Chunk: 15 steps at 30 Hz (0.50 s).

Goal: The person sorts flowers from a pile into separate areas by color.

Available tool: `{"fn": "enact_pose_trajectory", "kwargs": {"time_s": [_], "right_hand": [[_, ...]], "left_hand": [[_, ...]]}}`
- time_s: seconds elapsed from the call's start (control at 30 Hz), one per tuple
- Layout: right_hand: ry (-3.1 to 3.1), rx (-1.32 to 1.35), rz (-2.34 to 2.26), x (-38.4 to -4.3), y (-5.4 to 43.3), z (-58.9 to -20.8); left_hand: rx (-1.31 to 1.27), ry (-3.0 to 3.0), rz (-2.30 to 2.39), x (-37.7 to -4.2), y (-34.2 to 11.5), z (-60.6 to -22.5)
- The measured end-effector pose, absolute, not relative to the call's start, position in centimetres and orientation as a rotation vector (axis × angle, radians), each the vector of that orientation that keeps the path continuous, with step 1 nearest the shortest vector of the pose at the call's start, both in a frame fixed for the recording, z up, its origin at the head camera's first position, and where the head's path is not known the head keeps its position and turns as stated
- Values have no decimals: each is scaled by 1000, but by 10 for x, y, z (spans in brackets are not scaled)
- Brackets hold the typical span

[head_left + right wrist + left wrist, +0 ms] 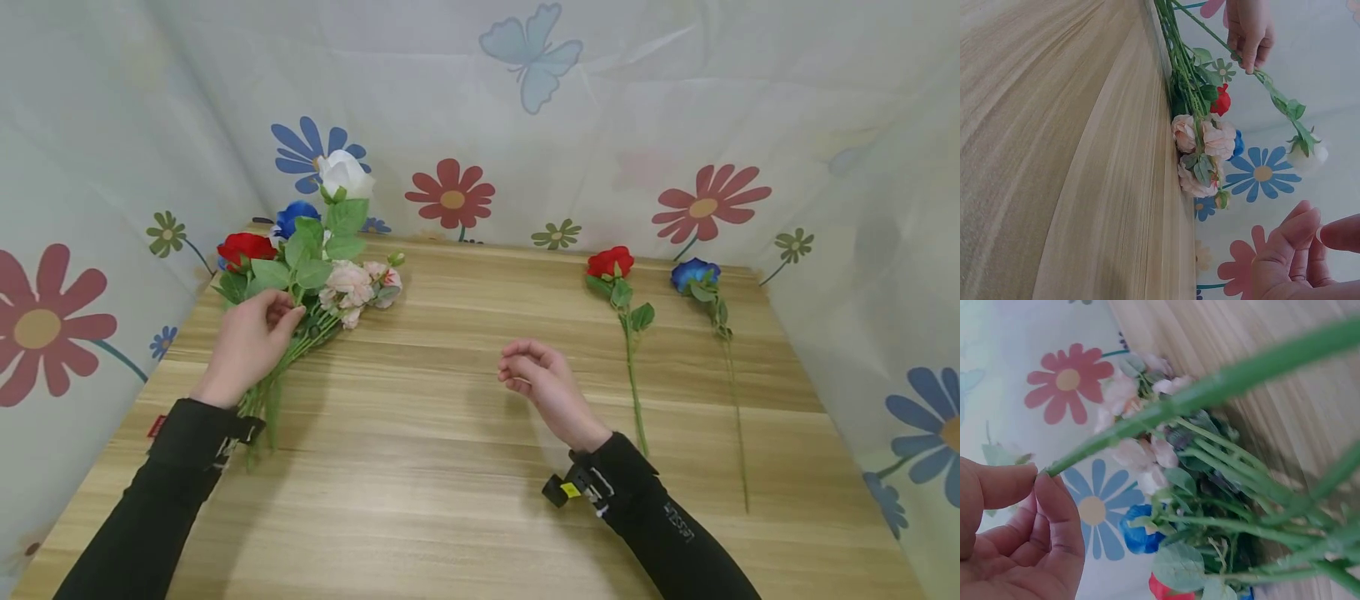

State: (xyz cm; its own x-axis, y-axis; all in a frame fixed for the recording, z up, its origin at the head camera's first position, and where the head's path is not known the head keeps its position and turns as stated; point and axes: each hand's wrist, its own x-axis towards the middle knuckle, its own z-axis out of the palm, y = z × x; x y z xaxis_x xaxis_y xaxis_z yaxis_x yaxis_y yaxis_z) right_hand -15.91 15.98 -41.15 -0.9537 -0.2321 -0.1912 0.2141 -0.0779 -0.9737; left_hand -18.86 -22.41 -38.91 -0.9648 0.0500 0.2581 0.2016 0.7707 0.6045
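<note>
My left hand [243,346] pinches the green stem [1204,390] of a white rose [346,173] between thumb and fingertips. The right wrist view shows that rose raised at a slant above a bunch of flowers. Lying at the table's left, the bunch has a red rose [246,248], a blue rose [297,218], pale pink blooms [348,283] and several green stems; the left hand partly hides it in the head view. Over the middle of the table is my right hand [551,392], fingers loosely curled and holding nothing.
On the right of the wooden table [420,467], a single red rose [611,262] and a single blue rose [696,272] lie apart, stems toward the front. A pale curtain [570,150] printed with flowers and a butterfly hangs behind and at both sides.
</note>
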Motion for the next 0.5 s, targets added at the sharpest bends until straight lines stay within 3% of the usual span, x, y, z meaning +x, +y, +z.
{"fn": "enact_pose_trajectory", "kwargs": {"time_s": [0.5], "right_hand": [[1910, -32, -2083, -158, 161, -412]], "left_hand": [[-242, -2866, -1371, -191, -193, -377]]}}
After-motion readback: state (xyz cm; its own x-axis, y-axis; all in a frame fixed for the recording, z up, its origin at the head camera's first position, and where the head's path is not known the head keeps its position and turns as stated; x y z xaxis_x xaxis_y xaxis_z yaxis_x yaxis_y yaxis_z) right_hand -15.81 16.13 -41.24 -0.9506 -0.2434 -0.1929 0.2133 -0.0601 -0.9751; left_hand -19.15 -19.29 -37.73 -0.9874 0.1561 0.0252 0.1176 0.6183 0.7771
